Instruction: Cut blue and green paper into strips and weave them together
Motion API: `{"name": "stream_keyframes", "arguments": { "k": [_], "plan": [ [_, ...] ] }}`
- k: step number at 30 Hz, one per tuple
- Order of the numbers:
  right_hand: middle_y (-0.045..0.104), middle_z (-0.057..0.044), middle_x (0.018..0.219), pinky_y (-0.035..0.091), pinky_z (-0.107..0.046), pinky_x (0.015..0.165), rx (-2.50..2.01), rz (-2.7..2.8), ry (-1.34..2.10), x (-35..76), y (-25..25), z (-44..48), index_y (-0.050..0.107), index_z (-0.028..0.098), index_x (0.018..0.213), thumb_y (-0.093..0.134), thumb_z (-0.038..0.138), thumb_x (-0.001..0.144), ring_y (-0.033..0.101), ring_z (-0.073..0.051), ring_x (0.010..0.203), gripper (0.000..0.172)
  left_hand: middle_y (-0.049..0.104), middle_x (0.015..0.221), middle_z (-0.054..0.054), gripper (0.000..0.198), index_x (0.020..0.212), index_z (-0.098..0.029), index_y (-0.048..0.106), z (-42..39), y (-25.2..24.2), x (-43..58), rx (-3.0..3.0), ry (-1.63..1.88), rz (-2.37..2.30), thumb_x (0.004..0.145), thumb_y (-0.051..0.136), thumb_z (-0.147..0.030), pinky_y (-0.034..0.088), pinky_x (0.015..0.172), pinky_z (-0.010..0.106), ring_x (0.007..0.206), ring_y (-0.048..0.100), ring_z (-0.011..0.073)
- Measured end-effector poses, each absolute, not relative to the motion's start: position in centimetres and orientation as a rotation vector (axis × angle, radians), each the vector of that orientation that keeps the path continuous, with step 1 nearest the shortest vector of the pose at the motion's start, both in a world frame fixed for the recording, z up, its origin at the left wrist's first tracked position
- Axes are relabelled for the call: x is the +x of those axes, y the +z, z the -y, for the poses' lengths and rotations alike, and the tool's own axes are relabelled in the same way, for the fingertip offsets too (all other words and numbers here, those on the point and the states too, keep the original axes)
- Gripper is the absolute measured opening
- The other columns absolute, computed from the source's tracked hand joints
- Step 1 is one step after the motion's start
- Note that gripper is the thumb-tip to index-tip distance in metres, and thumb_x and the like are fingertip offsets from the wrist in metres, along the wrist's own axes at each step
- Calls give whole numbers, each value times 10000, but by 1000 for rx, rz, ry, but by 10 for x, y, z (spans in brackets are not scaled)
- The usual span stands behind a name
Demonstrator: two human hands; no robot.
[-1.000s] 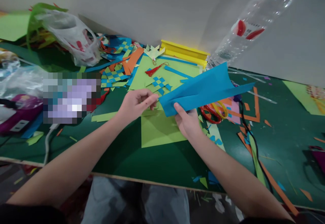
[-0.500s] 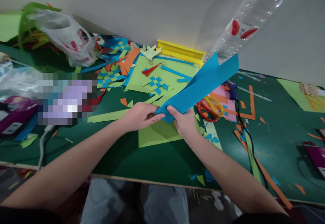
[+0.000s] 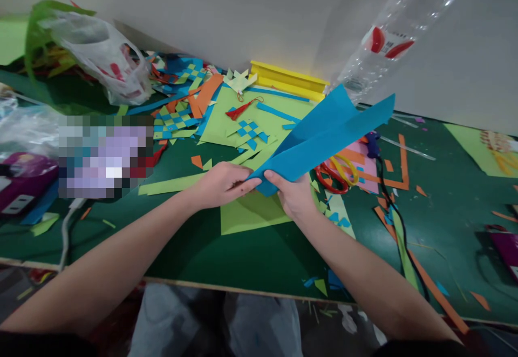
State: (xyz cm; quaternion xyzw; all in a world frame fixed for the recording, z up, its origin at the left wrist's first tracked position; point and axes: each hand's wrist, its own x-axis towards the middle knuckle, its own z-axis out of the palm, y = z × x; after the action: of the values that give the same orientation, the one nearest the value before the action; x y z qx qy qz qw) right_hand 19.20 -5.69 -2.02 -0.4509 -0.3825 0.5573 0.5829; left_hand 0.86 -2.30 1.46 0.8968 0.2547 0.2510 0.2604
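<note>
A sheet of blue paper (image 3: pixel 319 138), folded lengthwise, is held up over the table with its far end spreading apart. My left hand (image 3: pixel 226 184) pinches its near left corner between thumb and fingers. My right hand (image 3: pixel 297 197) grips the near part from the right, thumb on top and fingers hidden underneath. Under the hands lies a light green sheet (image 3: pixel 246 219). Beyond them, a woven blue-and-green paper fish (image 3: pixel 247 133) and a red tassel (image 3: pixel 239 111) rest on another green sheet (image 3: pixel 218 125). Red-and-yellow-handled scissors (image 3: pixel 334 176) lie right of my right hand, partly covered by the paper.
A yellow plastic holder (image 3: pixel 287 80) stands by the wall, beside a large clear bottle (image 3: pixel 388 44). Plastic bags (image 3: pixel 107 57) and woven paper pieces (image 3: pixel 176 122) are at the left. Orange strips (image 3: pixel 439 292) and a black cable (image 3: pixel 399 227) cross the right side.
The folded blue paper has opened wider at its far end, one flap swinging out to the right. Both hands keep their hold in nearly the same place.
</note>
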Motion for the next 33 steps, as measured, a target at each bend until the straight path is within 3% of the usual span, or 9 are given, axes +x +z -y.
{"name": "stream_keyframes", "arguments": {
  "k": [10,20,26,33],
  "plan": [
    [732,-50,1016,601,-450,869,-1037,911,1303,193,-24,56,671,234,964,868,384,602,690,-255,938,439,603,573,-3,409,647,-174,609,22,11,8,2427,695,-693,981,456,-354,373,510,206,510,558,96],
    [752,-39,973,601,-444,880,-996,896,1349,193,-19,53,661,243,921,871,427,582,709,-250,950,440,673,575,-2,434,642,-177,630,23,21,7,2201,713,-840,976,434,-373,433,518,183,511,616,98],
    [775,-23,872,622,-422,843,-947,949,1494,193,-13,52,657,218,892,843,454,633,746,-212,810,397,656,548,23,475,643,-165,623,22,24,4,2029,846,-943,978,427,-438,457,505,199,480,590,109],
    [770,-22,775,638,-353,754,-1086,992,1374,195,-5,56,625,217,747,824,477,652,756,-211,722,340,657,536,23,458,646,-159,635,18,19,6,2015,809,-1073,965,442,-426,467,501,204,475,606,115]
  ]
}}
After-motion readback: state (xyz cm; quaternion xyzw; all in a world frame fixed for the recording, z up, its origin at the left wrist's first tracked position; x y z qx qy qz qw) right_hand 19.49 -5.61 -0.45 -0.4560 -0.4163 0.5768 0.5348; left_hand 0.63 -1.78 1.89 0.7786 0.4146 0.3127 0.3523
